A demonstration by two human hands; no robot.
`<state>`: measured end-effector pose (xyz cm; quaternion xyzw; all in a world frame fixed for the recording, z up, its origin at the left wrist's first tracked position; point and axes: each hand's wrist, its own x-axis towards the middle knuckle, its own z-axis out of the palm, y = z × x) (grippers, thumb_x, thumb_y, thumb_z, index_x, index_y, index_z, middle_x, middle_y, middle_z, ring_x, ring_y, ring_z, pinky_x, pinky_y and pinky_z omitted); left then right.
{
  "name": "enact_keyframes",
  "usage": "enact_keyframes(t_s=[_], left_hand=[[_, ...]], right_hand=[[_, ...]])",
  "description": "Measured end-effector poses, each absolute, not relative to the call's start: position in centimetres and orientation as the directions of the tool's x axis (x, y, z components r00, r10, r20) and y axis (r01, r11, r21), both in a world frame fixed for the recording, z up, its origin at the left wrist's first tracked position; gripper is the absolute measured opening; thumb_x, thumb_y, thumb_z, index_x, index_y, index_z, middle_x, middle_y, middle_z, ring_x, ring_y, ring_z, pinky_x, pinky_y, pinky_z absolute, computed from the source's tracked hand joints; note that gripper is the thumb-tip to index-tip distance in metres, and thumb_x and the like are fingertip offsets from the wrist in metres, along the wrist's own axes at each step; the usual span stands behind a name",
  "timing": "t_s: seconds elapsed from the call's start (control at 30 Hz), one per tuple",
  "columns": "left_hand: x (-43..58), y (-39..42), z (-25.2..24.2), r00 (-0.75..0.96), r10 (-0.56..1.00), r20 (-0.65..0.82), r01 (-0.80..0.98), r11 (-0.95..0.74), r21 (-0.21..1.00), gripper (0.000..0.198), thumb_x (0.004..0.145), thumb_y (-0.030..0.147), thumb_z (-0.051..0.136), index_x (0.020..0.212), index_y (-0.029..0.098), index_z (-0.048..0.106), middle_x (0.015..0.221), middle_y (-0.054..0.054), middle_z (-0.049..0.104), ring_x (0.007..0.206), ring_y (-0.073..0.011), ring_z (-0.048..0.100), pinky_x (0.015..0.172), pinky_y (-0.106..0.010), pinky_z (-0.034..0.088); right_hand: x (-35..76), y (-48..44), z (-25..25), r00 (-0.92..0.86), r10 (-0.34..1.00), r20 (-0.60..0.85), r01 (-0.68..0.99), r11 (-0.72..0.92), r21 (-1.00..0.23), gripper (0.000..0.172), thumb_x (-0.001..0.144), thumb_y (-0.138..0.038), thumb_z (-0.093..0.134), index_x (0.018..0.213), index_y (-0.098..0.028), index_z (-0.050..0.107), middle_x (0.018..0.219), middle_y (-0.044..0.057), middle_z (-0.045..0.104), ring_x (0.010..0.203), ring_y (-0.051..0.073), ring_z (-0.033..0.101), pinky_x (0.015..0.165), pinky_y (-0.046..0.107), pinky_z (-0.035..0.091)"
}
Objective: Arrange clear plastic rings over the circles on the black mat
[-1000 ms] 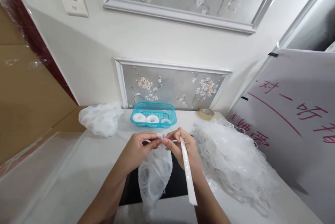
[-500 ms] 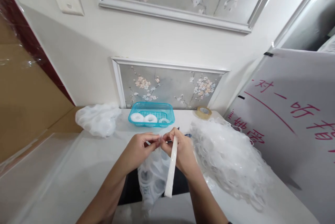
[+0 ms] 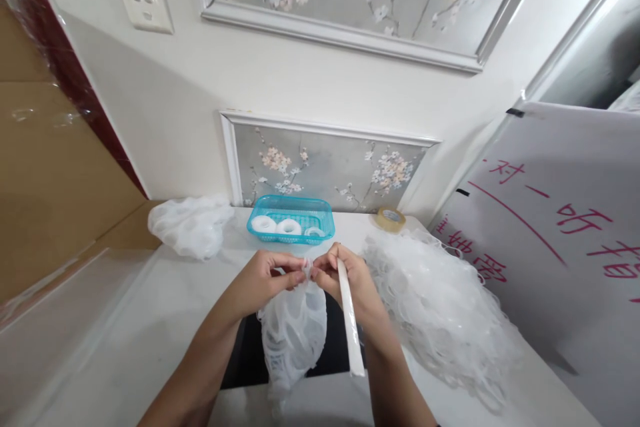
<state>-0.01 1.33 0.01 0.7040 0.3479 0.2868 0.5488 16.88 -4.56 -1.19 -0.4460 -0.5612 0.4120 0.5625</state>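
Observation:
My left hand [image 3: 267, 282] is closed, with thumb and fingers pinching the gathered top of a clear plastic bag [image 3: 294, 334]. Pale, translucent rings fill the bag, which hangs below the fingers over a black mat [image 3: 341, 352]. My right hand [image 3: 354, 280] is closed too. Its thumb and fingertips meet the other side of the bag's bunched neck, touching or nearly touching the left fingertips. A long, flat white strip [image 3: 351, 327] is held in the right hand and slants down toward me. The exact grip on the bag's neck is too small to make out.
Behind the hands stands a blue plastic basket [image 3: 290, 202] with white rolls [image 3: 289, 228] in it. A roll of tape [image 3: 391, 218] lies at the wall. To the right spreads a heap of translucent rings [image 3: 435, 300]; another filled bag [image 3: 187, 227] sits left, by cardboard [image 3: 60, 167].
The lower end of the white strip has swung to the right, away from the bag. The bag now shows more fully, its neck bunched between both hands. The view has shifted slightly.

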Motion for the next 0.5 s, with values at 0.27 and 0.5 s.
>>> enact_keyframes(t_s=[0.27, 0.5], left_hand=[[-0.3, 2.2, -0.5, 0.458, 0.888, 0.029, 0.188, -0.129, 0.974, 0.013, 0.063, 0.022, 0.065, 0.07, 0.014, 0.071, 0.068, -0.002, 0.066, 0.062, -0.0139, 0.059, 0.059, -0.024, 0.05], [-2.1, 5.1, -1.1, 0.277, 0.96, 0.04, 0.055, -0.058, 0.997, 0.01, 0.057, 0.024, 0.066, 0.057, 0.015, 0.062, 0.058, 0.003, 0.057, 0.056, -0.0103, 0.057, 0.061, -0.023, 0.053]], right_hand=[[17.9, -3.7, -1.9, 0.119, 0.98, 0.161, -0.278, 0.189, -0.942, 0.033, 0.068, -0.018, 0.067, 0.065, -0.022, 0.034, 0.063, -0.005, 0.058, 0.06, 0.011, 0.053, 0.061, 0.023, 0.043], [20.6, -1.5, -3.7, 0.263, 0.964, -0.03, -0.65, 0.154, -0.744, 0.029, 0.06, -0.016, 0.073, 0.06, -0.019, 0.043, 0.059, -0.006, 0.053, 0.056, 0.006, 0.053, 0.056, 0.015, 0.046]])
